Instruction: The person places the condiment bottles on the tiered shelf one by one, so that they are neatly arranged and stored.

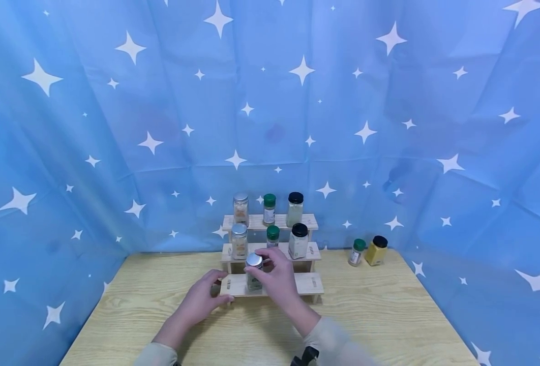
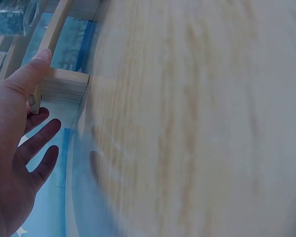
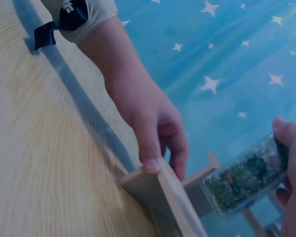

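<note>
My right hand (image 1: 280,277) pinches a clear spice jar (image 1: 254,280) near its silver lid. The jar is upright at the lowest step of a three-step wooden spice rack (image 1: 307,284), left of the middle; whether its base touches the board, I cannot tell. Green dried herbs fill this herb jar (image 3: 246,175) in the right wrist view, where it hangs close beside the board. My left hand (image 1: 200,300) grips the left end of that lowest step. In the left wrist view its thumb and forefinger pinch the board's end (image 2: 35,98), while the other fingers are apart from it.
Silver-, green- and black-lidded jars stand on the top step (image 1: 256,221) and the middle step (image 1: 262,250). A green-lidded jar (image 1: 356,254) and a black-lidded yellow jar (image 1: 377,252) stand on the table (image 1: 389,315) to the right. A starry blue curtain (image 1: 270,132) surrounds it.
</note>
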Demonstrator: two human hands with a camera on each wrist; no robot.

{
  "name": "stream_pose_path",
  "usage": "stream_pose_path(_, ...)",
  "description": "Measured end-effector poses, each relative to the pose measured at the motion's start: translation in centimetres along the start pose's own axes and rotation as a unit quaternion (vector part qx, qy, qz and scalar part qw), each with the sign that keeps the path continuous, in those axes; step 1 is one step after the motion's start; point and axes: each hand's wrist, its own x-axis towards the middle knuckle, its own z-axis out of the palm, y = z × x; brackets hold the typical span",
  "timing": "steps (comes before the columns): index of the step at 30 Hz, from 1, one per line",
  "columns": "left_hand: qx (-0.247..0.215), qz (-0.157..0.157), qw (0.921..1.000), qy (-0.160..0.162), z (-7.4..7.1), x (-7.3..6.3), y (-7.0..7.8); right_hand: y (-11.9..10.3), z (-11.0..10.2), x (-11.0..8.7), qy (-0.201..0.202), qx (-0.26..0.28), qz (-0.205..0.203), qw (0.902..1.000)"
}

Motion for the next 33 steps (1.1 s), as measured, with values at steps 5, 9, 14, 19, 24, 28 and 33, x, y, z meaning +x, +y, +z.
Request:
stream_pose_path(5,-0.003,0.000,1.0000,0.000,0.0,0.1,0.0,0.1,1.5,-0.2,0.002,0.001,-0.010,0.9999)
stream_pose_path(9,-0.010,0.005,0.9999,0.002,0.0,0.2,0.0,0.3,2.5,-0.4,0.013,0.002,-0.011,0.9999)
stream_pose_path(14,-0.018,0.008,0.9998,0.001,0.1,0.1,0.0,0.8,3.6,-0.7,0.024,0.005,0.000,0.9997)
stream_pose_path(19,-0.025,0.009,0.9996,-0.006,0.1,0.0,0.1,1.2,4.4,-0.9,0.036,-0.004,0.004,0.9993)
stream_pose_path(24,-0.020,0.003,0.9998,-0.005,0.0,-0.1,0.2,1.5,5.1,-1.0,0.046,0.007,0.006,0.9989)
stream_pose_path(28,-0.019,0.003,0.9998,-0.005,-0.1,0.0,0.2,2.0,5.5,-1.1,0.046,0.003,-0.005,0.9989)
stream_pose_path(33,-0.019,-0.001,0.9998,-0.007,-0.1,0.1,-0.1,2.3,5.7,-1.2,0.039,-0.013,-0.019,0.9990)
